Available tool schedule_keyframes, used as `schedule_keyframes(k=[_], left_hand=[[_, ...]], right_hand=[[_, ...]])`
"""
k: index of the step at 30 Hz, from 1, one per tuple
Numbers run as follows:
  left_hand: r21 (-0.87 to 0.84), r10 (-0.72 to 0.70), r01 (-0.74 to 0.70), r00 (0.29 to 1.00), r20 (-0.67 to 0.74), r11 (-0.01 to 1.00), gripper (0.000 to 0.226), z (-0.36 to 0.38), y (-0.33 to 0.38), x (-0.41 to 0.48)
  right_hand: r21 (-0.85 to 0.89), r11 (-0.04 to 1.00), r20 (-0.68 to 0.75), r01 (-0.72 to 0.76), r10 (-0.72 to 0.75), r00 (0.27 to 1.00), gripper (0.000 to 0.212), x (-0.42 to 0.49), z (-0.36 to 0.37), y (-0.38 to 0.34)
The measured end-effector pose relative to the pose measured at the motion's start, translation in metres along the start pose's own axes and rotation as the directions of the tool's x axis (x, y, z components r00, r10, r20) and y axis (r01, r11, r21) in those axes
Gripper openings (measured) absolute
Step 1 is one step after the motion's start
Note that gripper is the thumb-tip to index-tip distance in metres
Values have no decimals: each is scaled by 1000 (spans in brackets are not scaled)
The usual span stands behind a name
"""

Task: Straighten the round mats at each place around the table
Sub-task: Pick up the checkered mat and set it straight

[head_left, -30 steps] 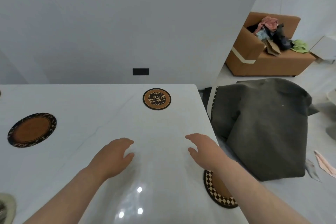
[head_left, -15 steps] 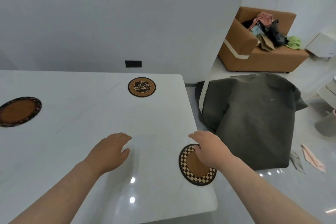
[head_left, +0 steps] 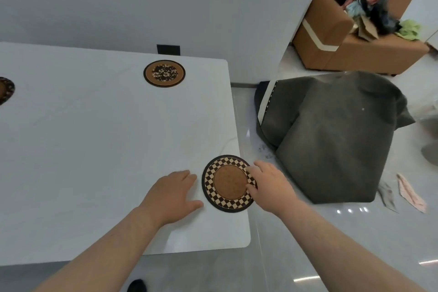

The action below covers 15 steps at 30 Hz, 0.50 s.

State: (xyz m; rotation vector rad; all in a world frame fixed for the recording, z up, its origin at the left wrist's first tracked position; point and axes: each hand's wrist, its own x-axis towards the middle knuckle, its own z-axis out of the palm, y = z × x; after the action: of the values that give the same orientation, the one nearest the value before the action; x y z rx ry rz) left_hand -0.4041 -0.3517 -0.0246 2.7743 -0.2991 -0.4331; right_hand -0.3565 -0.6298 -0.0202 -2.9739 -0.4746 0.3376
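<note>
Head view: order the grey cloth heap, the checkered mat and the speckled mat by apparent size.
1. grey cloth heap
2. checkered mat
3. speckled mat
The speckled mat lies farther from the camera, so the two mats may really be alike in size.

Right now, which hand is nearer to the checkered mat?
Right. The right hand touches the checkered mat at its right rim. The left hand lies flat on the table just beside the mat's left rim.

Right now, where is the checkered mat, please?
Head view: the checkered mat lies by the table's right edge, between the left hand and the right hand, which touches its rim.
</note>
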Motion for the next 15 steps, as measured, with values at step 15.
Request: schedule_keyframes(k=[15], left_hand=[[-544,-299,169,941,-159,822,5,20,48,26]], right_hand=[[501,830,2,-245,282,959,26,4,25,2]])
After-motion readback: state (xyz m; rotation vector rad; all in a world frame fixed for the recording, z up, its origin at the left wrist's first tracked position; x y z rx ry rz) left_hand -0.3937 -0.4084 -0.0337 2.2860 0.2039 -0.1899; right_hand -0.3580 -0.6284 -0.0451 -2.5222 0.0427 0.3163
